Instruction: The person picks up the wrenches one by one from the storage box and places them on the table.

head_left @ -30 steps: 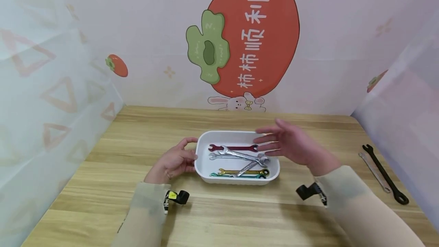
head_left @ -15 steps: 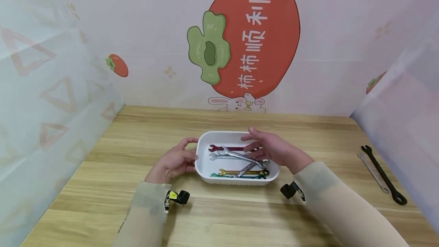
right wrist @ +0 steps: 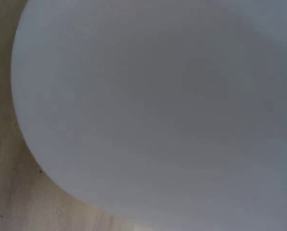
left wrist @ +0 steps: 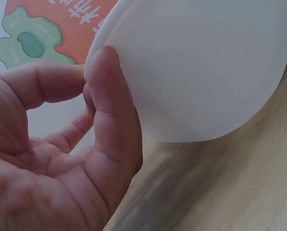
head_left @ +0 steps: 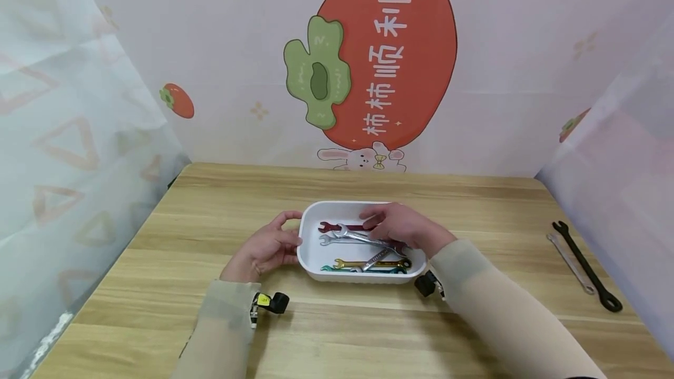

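A white tray (head_left: 342,203) sits mid-table holding a red wrench (head_left: 337,227), two crossed silver wrenches (head_left: 351,235), a gold one (head_left: 363,263) and a teal one (head_left: 339,268). My left hand (head_left: 281,237) rests against the tray's left end. In the left wrist view its thumb (left wrist: 110,120) lies flat on the tray's outer wall (left wrist: 196,72). My right hand (head_left: 392,224) is low over the tray's right half, fingers bent down onto the red and silver wrenches. Whether it grips one is hidden. The right wrist view shows only the tray wall (right wrist: 158,106).
A black wrench (head_left: 584,265) and a thin silver wrench (head_left: 571,262) lie on the wooden table (head_left: 158,285) near its right edge. Patterned cloth walls close in the back, left and right sides.
My right hand has moved left and down from above the tray's right edge onto the wrenches inside. The left hand and the tray have stayed put.
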A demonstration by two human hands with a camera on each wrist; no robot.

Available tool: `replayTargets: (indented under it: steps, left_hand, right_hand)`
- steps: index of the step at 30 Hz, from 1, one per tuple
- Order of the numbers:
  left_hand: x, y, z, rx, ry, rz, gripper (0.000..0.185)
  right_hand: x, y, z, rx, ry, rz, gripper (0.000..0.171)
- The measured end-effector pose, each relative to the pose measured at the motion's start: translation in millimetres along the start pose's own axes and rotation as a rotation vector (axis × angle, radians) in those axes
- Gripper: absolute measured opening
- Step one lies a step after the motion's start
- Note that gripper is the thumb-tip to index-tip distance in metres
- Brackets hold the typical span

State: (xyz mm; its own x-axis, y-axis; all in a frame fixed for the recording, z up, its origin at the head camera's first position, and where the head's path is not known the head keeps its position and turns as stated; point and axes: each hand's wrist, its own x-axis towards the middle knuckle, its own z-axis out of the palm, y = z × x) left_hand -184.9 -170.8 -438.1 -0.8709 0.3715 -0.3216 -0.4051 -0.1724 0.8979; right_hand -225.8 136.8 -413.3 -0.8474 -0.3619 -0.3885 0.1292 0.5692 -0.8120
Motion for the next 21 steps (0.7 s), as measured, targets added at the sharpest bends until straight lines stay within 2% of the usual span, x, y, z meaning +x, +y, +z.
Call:
replayTargets:
  steps: [7,15,21]
  left_hand:
    - [0.2,-0.5,-0.4,-0.010,0.013,-0.006,0.065]
    - [-0.3,0.2,0.1,-0.005,0.004,-0.006,0.065]
    - [-0.3,-0.3,0.1,-0.009,0.001,0.000,0.064]
  right_hand:
    - [6.5,2.1,4.9,-0.123,0.025,-0.060,0.047]
    - [7.9,4.1,12.4,-0.460,0.105,-0.160,0.040]
    - [5.7,1.5,14.5,-0.485,0.119,-0.168,0.042]
